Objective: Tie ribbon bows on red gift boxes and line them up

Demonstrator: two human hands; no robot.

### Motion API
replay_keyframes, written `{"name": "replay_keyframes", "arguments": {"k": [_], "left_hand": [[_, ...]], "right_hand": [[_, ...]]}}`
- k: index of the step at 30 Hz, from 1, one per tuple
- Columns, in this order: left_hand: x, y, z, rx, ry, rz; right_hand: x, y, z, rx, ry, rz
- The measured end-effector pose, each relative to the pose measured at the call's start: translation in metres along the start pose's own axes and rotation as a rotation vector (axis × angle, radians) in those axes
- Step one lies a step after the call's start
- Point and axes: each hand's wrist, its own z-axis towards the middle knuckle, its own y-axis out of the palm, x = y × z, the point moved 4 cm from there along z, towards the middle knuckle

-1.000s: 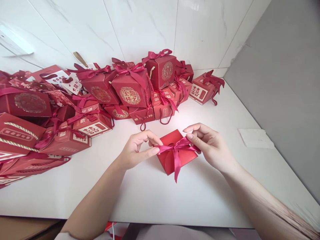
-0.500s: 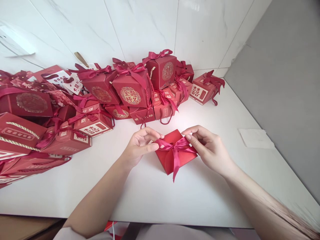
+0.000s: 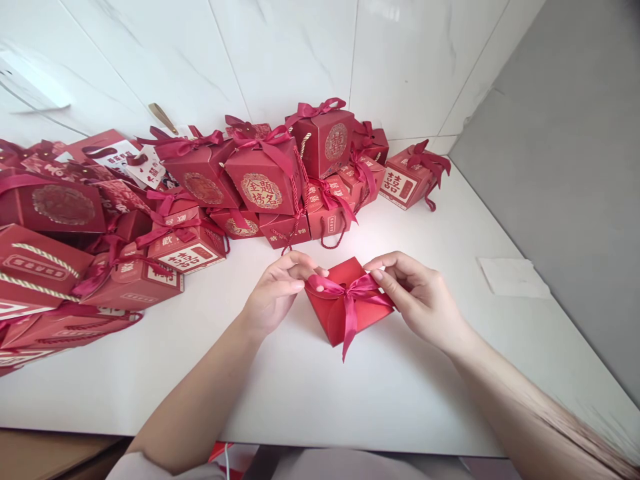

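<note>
A small red gift box (image 3: 334, 315) stands on the white table (image 3: 310, 387) in front of me, tied with a dark pink ribbon bow (image 3: 349, 293). My left hand (image 3: 275, 290) pinches the bow's left loop between thumb and fingers. The right loop is pinched by my right hand (image 3: 417, 297), its other fingers curled beside the box. One ribbon tail hangs down over the box's front corner.
A heap of red gift boxes with ribbons and rope handles (image 3: 200, 193) fills the table's left and back, against the white tiled wall. One box (image 3: 407, 177) stands apart at the back right. A white paper (image 3: 513, 277) lies at the right, near the grey wall.
Both hands have eased inward on the bow, so the loops are shorter and the box has shifted slightly left. The pile has not moved.
</note>
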Motion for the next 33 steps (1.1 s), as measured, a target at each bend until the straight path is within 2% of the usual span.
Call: {"name": "replay_keyframes", "arguments": {"k": [3,6,10,15,18,21,23,27,33], "left_hand": [[0.003,0.000,-0.001,-0.024,0.025,0.135],[0.006,-0.001,0.000,0.017,0.094,0.316],[0.009,-0.001,0.000,0.117,0.202,0.511],[0.017,0.004,-0.006,0.341,0.398,0.842],[0.022,0.015,-0.010,0.325,0.558,0.994],[0.023,0.021,-0.014,0.283,0.682,1.004],[0.023,0.020,-0.016,0.304,0.727,0.987],[0.023,0.020,-0.019,0.365,0.751,0.972],[0.025,0.025,-0.016,0.367,0.628,1.085]], "right_hand": [[-0.001,-0.001,0.000,0.007,-0.002,-0.011],[-0.001,-0.001,-0.001,0.005,0.000,-0.009],[-0.001,-0.002,-0.001,-0.002,0.004,-0.015],[-0.004,-0.001,-0.001,0.017,-0.014,-0.063],[-0.005,0.000,-0.002,0.026,-0.031,-0.068],[-0.007,0.000,-0.004,0.036,-0.084,-0.066],[-0.010,0.001,-0.006,0.020,-0.159,-0.067],[-0.018,0.004,-0.012,-0.042,-0.325,-0.123],[-0.020,0.002,-0.014,-0.001,-0.385,-0.204]]}}
